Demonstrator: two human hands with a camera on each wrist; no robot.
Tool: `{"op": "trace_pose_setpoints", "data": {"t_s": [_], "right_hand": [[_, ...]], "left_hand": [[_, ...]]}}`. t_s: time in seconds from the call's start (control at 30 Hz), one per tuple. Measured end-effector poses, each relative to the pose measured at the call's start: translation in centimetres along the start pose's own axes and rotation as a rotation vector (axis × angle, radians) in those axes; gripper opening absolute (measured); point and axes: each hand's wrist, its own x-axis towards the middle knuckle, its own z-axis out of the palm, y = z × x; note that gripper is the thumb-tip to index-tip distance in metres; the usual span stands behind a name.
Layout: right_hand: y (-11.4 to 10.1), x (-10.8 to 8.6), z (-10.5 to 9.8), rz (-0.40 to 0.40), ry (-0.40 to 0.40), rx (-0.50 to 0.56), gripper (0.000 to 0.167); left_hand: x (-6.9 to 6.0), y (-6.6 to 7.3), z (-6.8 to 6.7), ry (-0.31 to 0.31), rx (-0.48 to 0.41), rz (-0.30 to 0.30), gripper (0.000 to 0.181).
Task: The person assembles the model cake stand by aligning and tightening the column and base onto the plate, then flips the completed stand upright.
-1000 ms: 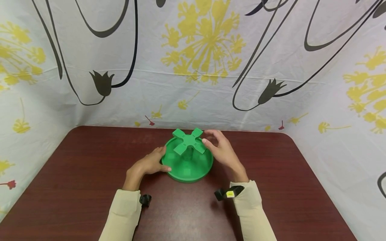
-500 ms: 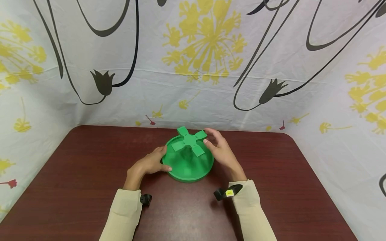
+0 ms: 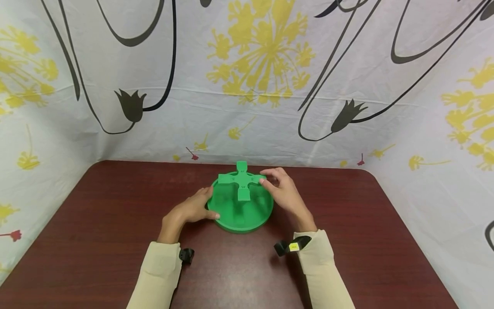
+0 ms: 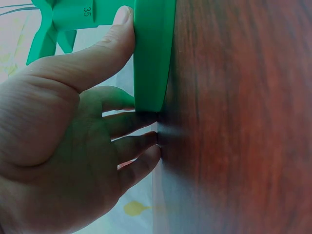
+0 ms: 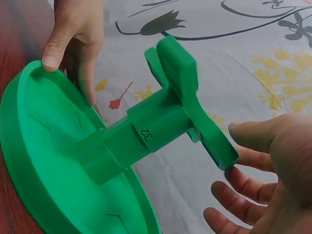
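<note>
A green four-armed cross knob [image 3: 243, 179] tops a stepped green post [image 5: 141, 134], which rises from a round green dish [image 3: 254, 210] on the table. My left hand [image 3: 191, 208] grips the dish's left rim, its thumb [image 4: 109, 44] on the edge and its fingers spread along the outer wall and underside. On the other side, my right hand [image 3: 286, 194] has thumb and forefinger around the end of the knob's right arm, in a light pinch. Its other fingers [image 5: 239, 204] hang loosely curled below. The number 32 shows on the post.
The dark red-brown wooden table [image 3: 115, 214] spreads around the dish. A white cloth with yellow and grey flower prints [image 3: 247, 128] hangs right behind its far edge and along both sides. Small black cameras [image 3: 187, 256] sit on the wrists.
The cross knob has turned clockwise as seen from above, from a diagonal X to an upright plus. The dish and my left hand stay put; my right thumb and fingers shift only slightly.
</note>
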Motion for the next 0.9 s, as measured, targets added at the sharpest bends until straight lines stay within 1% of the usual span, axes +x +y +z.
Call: {"op": "trace_pose_setpoints", "data": {"t_s": [0.07,0.1,0.3,0.4,0.5,0.9], "right_hand": [[-0.1,0.0,0.0,-0.008,0.002,-0.013,0.026],[0.4,0.2,0.0,-0.019,0.004,-0.021,0.025],[0.0,0.0,0.0,-0.030,-0.016,-0.037,0.023],[-0.2,-0.1,0.0,-0.023,-0.032,-0.032,0.018],[-0.4,-0.2,0.0,-0.018,-0.044,-0.042,0.014],[-1.6,-0.4,0.6,-0.018,-0.105,-0.084,0.008]], "left_hand": [[0.0,0.0,0.0,0.000,0.000,-0.001,0.096],[0.0,0.0,0.0,0.001,0.000,-0.002,0.096],[0.2,-0.1,0.0,0.002,0.003,0.008,0.095],[0.2,-0.2,0.0,0.002,0.009,0.019,0.095],[0.2,-0.1,0.0,0.002,0.004,0.016,0.095],[0.0,-0.2,0.0,0.002,0.006,0.007,0.096]]}}
